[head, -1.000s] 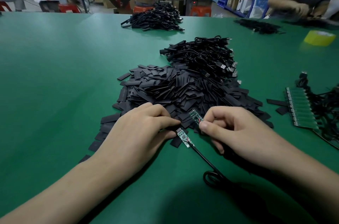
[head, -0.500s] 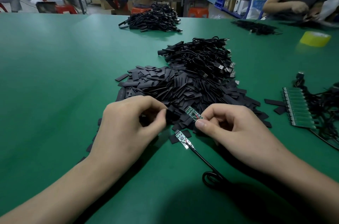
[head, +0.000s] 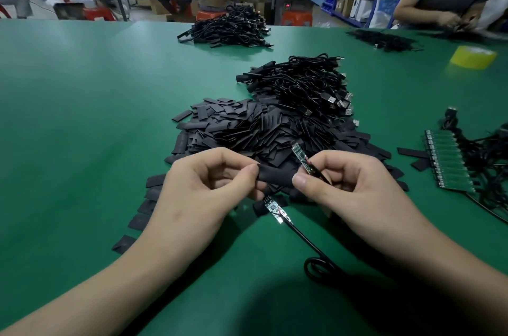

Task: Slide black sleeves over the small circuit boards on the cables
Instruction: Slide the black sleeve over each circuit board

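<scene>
A green table (head: pixel 82 115) is crowded ahead by a heap of flat black sleeves (head: pixel 247 132), with a tangle of black USB cables (head: pixel 302 85) behind it. A panel of green boards (head: pixel 448 162) and a yellow tape roll (head: pixel 472 56) lie to the right. Just above the heap's near edge, one matte black sleeve (head: pixel 275 174) is pinched at its ends by the left hand (head: pixel 209 184) and right hand (head: pixel 349 190), its long axis running left to right. A narrow green circuit board (head: pixel 302 158) is also gripped in the right fingers, tilted up and leftward. A second board (head: pixel 273 209) lies on the table beneath, its glossy cable (head: pixel 305 239) looping at the near right.
</scene>
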Demonstrator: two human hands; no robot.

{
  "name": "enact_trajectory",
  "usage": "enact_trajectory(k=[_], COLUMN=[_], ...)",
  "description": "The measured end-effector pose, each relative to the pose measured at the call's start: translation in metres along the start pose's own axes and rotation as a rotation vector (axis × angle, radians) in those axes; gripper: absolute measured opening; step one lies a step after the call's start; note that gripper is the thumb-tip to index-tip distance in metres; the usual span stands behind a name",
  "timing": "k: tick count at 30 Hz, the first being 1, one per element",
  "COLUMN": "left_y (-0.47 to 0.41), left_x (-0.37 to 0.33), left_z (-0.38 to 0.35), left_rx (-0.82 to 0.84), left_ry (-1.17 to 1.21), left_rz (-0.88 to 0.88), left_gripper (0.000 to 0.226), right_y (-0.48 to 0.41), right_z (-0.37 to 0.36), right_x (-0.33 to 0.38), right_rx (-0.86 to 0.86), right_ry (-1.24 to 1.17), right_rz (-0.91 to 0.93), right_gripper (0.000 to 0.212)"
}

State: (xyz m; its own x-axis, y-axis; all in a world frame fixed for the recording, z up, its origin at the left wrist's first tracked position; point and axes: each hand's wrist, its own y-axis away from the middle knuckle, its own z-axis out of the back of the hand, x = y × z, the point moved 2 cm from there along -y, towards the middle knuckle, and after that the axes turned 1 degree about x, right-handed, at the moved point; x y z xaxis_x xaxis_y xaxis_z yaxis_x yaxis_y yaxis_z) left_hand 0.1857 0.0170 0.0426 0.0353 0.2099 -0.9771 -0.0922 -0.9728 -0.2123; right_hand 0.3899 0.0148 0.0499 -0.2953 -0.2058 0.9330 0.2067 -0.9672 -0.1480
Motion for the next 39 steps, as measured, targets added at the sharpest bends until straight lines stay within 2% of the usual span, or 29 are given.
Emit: enact_trajectory(k=[4, 5, 8, 10, 14, 21, 27, 39], left_y=[0.001, 0.002, 0.004, 0.004, 0.005, 0.002, 0.002, 0.002], left_x=[0.001, 0.001, -0.003, -0.006, -0.009, -0.013, -0.013, -0.01], left_z=[-0.001, 0.0, 0.001, -0.001, 0.001, 0.008, 0.009, 0.009], left_rx=[0.038, 0.048, 0.106, 0.157, 0.134, 0.025, 0.002, 0.037], left_ry=[-0.081, -0.164, -0.605, -0.728, -0.733, -0.673, -0.676, -0.637], left_rz=[-0.033, -0.086, -0.369, -0.472, -0.522, -0.492, -0.505, -0.469], left_gripper=[0.009, 0.015, 0.036, 0.036, 0.021, 0.02, 0.016, 0.015], right_y=[0.001, 0.0, 0.0, 0.0, 0.002, -0.002, -0.001, 0.0], right_z=[0.0, 0.0, 0.0, -0.001, -0.005, 0.006, 0.005, 0.008], right_x=[-0.001, -0.001, -0.001, -0.001, 0.001, 0.001, 0.004, 0.004], right_rx=[0.043, 0.048, 0.073, 0.103, 0.155, 0.094, 0.177, 0.163], right_ry=[-0.028, -0.046, -0.092, -0.093, -0.045, 0.016, 0.191, 0.282], right_rz=[-0.022, -0.03, -0.052, -0.049, -0.015, 0.012, 0.072, 0.108], right_gripper=[0.017, 0.017, 0.016, 0.015, 0.014, 0.036, 0.035, 0.034])
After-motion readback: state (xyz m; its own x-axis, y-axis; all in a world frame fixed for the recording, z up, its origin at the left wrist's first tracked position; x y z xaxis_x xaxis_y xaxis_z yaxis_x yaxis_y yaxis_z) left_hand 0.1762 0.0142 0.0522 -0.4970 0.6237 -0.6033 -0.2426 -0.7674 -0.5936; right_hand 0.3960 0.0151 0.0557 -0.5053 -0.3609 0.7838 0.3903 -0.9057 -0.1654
